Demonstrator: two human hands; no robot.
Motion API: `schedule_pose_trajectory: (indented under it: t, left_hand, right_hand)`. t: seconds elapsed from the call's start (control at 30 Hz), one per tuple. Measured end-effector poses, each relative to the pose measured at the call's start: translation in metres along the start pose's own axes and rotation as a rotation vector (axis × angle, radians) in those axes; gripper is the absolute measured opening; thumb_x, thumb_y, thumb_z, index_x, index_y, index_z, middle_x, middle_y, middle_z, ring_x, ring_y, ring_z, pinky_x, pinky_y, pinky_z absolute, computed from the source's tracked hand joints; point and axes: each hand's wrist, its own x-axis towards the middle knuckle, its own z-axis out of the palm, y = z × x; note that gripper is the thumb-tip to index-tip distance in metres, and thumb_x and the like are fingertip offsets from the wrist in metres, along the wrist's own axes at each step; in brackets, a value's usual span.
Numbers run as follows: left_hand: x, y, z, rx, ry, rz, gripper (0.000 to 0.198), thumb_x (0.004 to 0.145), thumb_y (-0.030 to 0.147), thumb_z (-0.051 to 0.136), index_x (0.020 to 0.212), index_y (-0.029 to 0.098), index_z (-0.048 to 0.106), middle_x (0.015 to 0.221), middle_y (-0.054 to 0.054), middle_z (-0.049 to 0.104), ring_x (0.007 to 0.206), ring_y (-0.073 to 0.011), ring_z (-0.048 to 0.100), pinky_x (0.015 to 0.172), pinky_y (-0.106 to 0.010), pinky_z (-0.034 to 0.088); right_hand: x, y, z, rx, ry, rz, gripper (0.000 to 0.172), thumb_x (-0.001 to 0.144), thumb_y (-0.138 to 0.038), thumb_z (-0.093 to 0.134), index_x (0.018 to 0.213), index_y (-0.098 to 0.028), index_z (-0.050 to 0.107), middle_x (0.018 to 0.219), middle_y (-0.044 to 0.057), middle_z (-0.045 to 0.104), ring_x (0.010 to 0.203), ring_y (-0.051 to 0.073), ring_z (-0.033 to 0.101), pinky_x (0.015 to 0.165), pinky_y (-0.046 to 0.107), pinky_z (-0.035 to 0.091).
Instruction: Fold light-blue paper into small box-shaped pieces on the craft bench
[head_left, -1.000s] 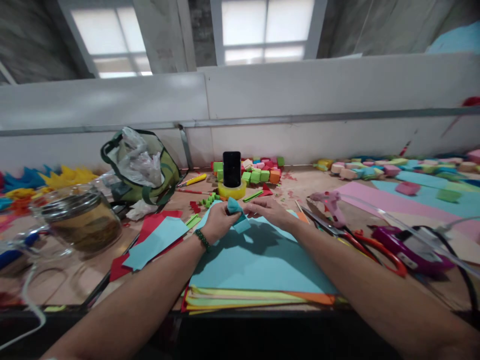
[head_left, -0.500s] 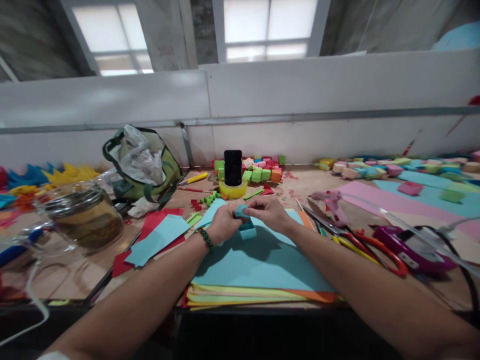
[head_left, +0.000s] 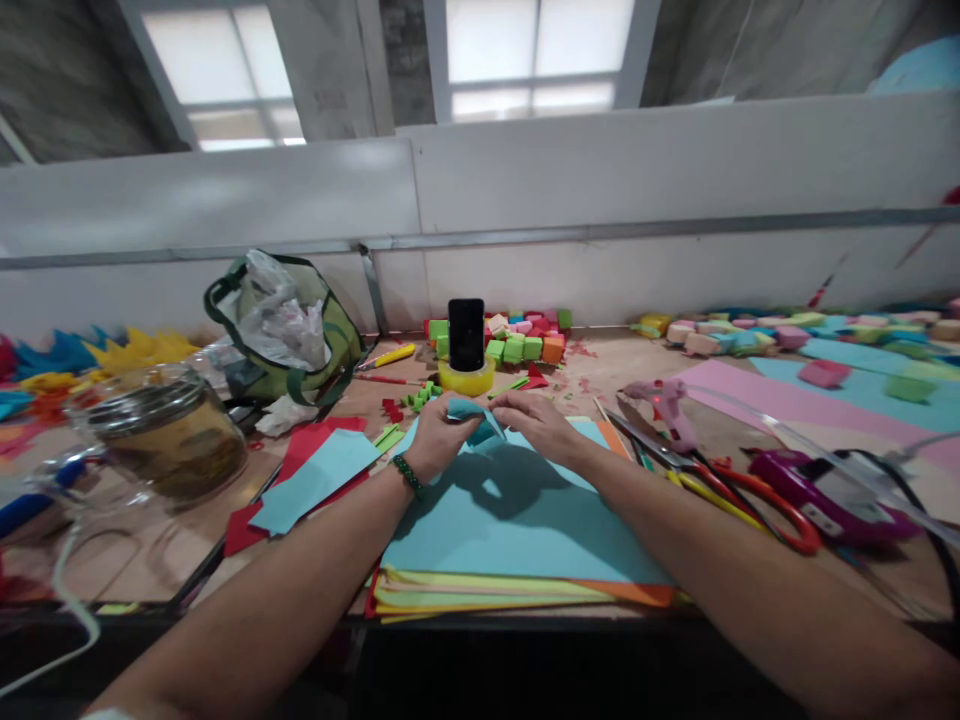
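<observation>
A piece of folded blue paper (head_left: 466,409) is pinched between the fingers of the left hand (head_left: 437,440), above a stack of coloured sheets (head_left: 517,525) on the brown desk (head_left: 600,385). The right hand (head_left: 544,430) is held at its edge; whether the paper is pinched there cannot quite be told. Behind, a phone (head_left: 466,335) is stood at a yellow tape roll (head_left: 466,378). A bag (head_left: 343,345) is placed leftward, scissors (head_left: 784,508) rightward. The desk is backed by white panels (head_left: 637,170), and the room is lit by windows (head_left: 495,45).
</observation>
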Motion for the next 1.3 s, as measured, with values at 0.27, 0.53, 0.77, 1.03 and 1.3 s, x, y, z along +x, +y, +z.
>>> schedule_pose_trajectory:
  t: [0.27,0.53,0.77,1.03,1.3]
  left_hand:
    - [-0.001,0.002,0.001,0.11,0.001,0.035,0.015,0.072,0.025,0.06,0.061,0.015,0.064,0.065,-0.003,0.062,0.067,-0.0155,0.056,0.066,-0.026,0.045]
    - [-0.007,0.01,0.01,0.256,-0.049,0.079,0.011,0.069,0.017,0.058,0.058,0.016,0.059,0.065,0.0,0.058,0.068,-0.0138,0.05,0.069,-0.024,0.039]
    - [-0.006,0.005,0.009,0.216,-0.143,-0.018,0.009,0.067,0.016,0.055,0.063,0.014,0.062,0.06,0.003,0.054,0.063,-0.0119,0.051,0.059,-0.02,0.038]
    - [-0.004,-0.004,0.006,0.251,-0.193,-0.183,0.02,0.068,0.028,0.057,0.057,0.013,0.064,0.05,0.003,0.044,0.054,-0.0112,0.041,0.051,-0.022,0.03]
    - [-0.001,0.003,-0.002,0.232,-0.248,-0.303,0.013,0.059,0.02,0.056,0.049,0.013,0.061,0.044,0.004,0.041,0.047,-0.0088,0.035,0.045,-0.022,0.024]
  right_hand:
    - [-0.006,-0.007,0.007,-0.238,0.11,-0.044,0.019,0.074,-0.026,0.064,0.092,-0.021,0.071,0.086,0.003,0.072,0.073,0.016,0.063,0.067,0.027,0.047]
    - [-0.008,-0.011,0.008,-0.444,0.137,0.015,0.01,0.068,-0.015,0.061,0.07,-0.019,0.07,0.071,0.004,0.07,0.064,0.017,0.06,0.061,0.027,0.041]
    - [-0.007,-0.012,0.004,-0.508,0.128,0.069,0.01,0.068,-0.014,0.062,0.069,-0.02,0.07,0.069,0.004,0.07,0.066,0.018,0.06,0.059,0.026,0.038]
    - [-0.005,-0.009,0.003,-0.515,0.095,0.11,0.009,0.07,-0.019,0.067,0.061,-0.017,0.069,0.062,0.003,0.066,0.06,0.015,0.057,0.054,0.024,0.033]
    - [-0.003,-0.01,0.002,-0.484,0.093,0.16,0.009,0.065,-0.015,0.063,0.059,-0.017,0.071,0.061,0.002,0.068,0.057,0.014,0.057,0.052,0.023,0.033]
